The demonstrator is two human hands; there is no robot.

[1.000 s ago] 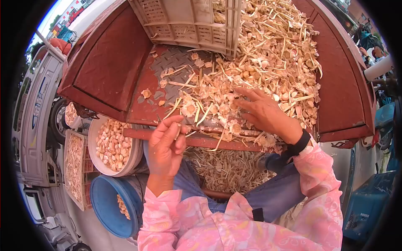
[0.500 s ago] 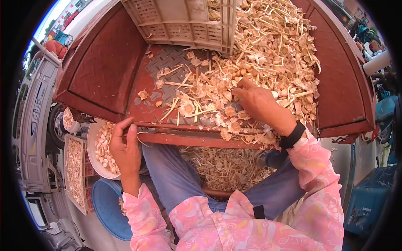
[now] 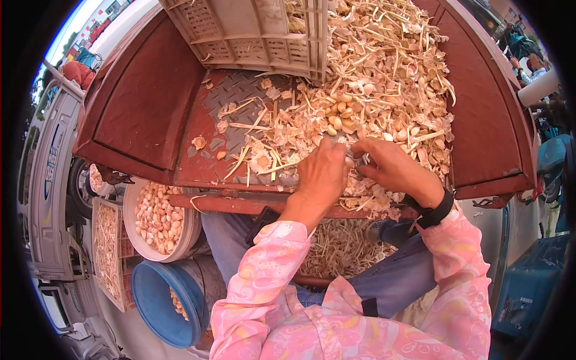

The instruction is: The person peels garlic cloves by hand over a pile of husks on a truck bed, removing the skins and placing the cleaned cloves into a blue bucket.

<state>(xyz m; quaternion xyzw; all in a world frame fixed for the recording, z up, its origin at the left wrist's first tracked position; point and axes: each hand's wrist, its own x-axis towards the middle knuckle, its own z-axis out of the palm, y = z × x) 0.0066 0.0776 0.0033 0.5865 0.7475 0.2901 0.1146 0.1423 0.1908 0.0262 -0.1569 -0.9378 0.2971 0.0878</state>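
My left hand [image 3: 322, 175] and my right hand [image 3: 401, 169] meet over the front of the red metal bed [image 3: 135, 99], fingertips almost touching. Both are closed, pinching what looks like a garlic clove between them, mostly hidden by the fingers. Just beyond the fingertips lies a small cluster of peeled garlic cloves [image 3: 339, 114]. Around them spreads a heap of garlic skins and dry stalks [image 3: 390, 72], with more cloves mixed in. A few loose skins [image 3: 198, 142] are scattered on the bed's left side.
A pale plastic crate [image 3: 258, 45] stands tilted at the back. Left of my legs are a white bucket of cloves [image 3: 193, 231], a blue bucket [image 3: 153, 306] with some cloves, and a crate of garlic scraps [image 3: 105, 252]. A blue-green container [image 3: 531, 288] stands at right.
My left hand has left the white bucket's side and swung up and right to join my right hand. The right hand has drawn back slightly toward me from the clove cluster.
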